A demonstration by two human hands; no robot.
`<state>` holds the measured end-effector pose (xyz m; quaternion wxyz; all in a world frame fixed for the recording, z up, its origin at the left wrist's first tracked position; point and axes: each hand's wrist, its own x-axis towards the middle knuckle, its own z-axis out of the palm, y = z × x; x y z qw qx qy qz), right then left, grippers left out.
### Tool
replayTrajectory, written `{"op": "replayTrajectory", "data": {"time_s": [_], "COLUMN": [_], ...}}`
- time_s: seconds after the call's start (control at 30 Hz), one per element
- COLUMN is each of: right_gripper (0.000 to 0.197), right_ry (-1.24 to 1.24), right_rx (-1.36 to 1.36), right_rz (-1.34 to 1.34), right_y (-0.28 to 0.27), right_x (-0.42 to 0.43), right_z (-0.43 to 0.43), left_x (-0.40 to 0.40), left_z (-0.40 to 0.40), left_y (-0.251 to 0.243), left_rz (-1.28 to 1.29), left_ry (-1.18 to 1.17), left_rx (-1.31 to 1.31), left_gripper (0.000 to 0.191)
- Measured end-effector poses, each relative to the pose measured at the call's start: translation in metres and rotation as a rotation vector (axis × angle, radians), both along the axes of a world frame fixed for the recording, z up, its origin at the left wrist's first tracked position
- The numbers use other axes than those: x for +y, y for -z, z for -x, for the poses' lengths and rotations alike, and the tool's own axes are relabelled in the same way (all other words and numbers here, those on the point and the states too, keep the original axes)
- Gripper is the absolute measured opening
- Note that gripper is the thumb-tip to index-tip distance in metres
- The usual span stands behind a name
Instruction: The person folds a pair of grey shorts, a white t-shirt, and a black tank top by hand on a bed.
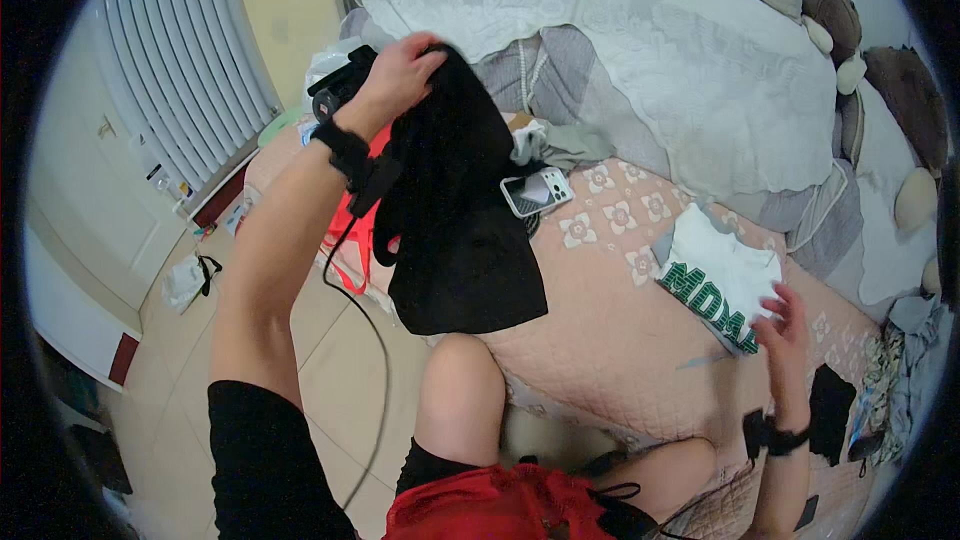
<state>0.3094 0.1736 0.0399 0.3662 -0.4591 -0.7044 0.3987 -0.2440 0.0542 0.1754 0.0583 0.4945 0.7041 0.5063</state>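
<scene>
My left hand [401, 73] is raised at the upper left, gripping the top edge of a black cloth garment [465, 240] that hangs down to the near edge of the bed. On the right, my right hand [784, 322] has its fingers apart, over or beside the edge of a folded white shirt [716, 255] with green lettering; whether it touches the shirt I cannot tell. A smartphone in a light case [537, 193] lies on the bed just right of the black garment. Behind the phone is a crumpled grey-green cloth [574, 146]. Each wrist wears a black strapped device with a cable.
The bed has a pink quilted cover [600, 330] and a white blanket [705, 82] at its back. Red straps [364, 251] show behind the garment. A black cloth [831, 412] lies at the right. A radiator [187, 45] and a plastic bag [182, 283] are at the left.
</scene>
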Motion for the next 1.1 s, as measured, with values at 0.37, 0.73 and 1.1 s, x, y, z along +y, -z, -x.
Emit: {"op": "replayTrajectory", "data": {"time_s": [0.37,0.73,1.1], "right_gripper": [0.068,0.055,0.042], "right_ry": [-0.609,-0.312,0.040], "right_rx": [0.318,0.372,0.107], "right_rz": [-0.280,-0.073,-0.564], "right_y": [-0.147,-0.078,-0.182], "right_x": [-0.048,-0.124,-0.105], "right_z": [0.263,0.176,0.018], "left_x": [-0.029,-0.069,-0.121], "left_z": [-0.144,-0.181,-0.159], "left_y": [-0.116,-0.136,-0.183], "left_rz": [0.174,0.065,0.391], "left_ry": [0.523,0.409,0.272], "left_rx": [0.276,-0.212,0.430], "left_gripper": [0.020,0.018,0.032]}}
